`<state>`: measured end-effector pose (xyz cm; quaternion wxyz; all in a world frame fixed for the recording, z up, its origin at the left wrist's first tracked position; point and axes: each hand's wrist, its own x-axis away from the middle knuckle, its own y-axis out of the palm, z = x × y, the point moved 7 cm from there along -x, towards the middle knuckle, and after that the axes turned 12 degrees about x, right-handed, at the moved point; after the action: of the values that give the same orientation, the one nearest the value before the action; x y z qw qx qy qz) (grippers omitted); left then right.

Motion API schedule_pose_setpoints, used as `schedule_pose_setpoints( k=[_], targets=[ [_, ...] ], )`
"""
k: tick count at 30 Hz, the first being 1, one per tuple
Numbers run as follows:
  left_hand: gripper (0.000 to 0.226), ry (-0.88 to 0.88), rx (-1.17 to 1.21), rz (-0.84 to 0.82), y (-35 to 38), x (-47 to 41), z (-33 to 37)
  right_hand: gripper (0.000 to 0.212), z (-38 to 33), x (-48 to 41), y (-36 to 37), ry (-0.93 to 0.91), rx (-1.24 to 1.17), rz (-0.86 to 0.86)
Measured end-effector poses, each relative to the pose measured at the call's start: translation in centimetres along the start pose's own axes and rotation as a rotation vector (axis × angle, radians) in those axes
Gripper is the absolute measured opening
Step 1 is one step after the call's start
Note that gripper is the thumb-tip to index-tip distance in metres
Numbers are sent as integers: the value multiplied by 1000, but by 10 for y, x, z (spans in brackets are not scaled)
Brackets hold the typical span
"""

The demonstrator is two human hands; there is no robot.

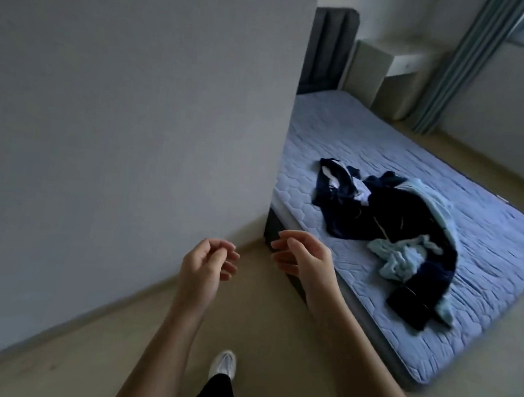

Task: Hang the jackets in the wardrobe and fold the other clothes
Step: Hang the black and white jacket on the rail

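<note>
Reaching forward over the floor, the person holds both hands empty: the left hand (206, 265) has its fingers loosely curled with nothing in them, and the right hand (301, 256), just beside the near corner of the bed (490, 254), has relaxed, half-spread fingers grasping nothing. The clothes pile (387, 224) lies well apart from both hands, toward the right on the quilted bed cover, dark navy garments tangled with a light blue garment (401, 256).

The likely trouble is the tangle itself: pulling one dark piece could drag the light blue one along and off the near edge of the bed. A jacket could also be mistaken for a garment to fold, since the dark items merge into one mass.

Much is hard to read from the head view. How many garments there are, and which are jackets, cannot be told. No wardrobe shows; the tall pale panel (136, 88) on the left may be a wall or a cabinet side. Only one shoe (223, 364) is visible below, and the frame is softly blurred.
</note>
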<state>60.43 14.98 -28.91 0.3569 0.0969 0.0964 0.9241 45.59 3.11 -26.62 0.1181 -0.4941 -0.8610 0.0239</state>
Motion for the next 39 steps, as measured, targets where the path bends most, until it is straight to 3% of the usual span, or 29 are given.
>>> schedule_pose_setpoints(
  k=[10,20,28,34,39],
  targets=[
    [25,-99,-75,-318,184,-211,-31,26,-5,-183,-127,116,-89,365],
    [25,-133,-181,-604,358,-308,-79,29,24,-296,-261,141,-119,549],
    [28,-248,-338,-563,466,-410,-188,27,111,-443,-364,339,-106,497],
    [28,-317,-459,-563,546,-511,-299,25,217,-578,-415,541,91,388],
    [22,-410,-751,-619,559,-591,-441,18,343,-659,-426,680,408,274]
  ],
)
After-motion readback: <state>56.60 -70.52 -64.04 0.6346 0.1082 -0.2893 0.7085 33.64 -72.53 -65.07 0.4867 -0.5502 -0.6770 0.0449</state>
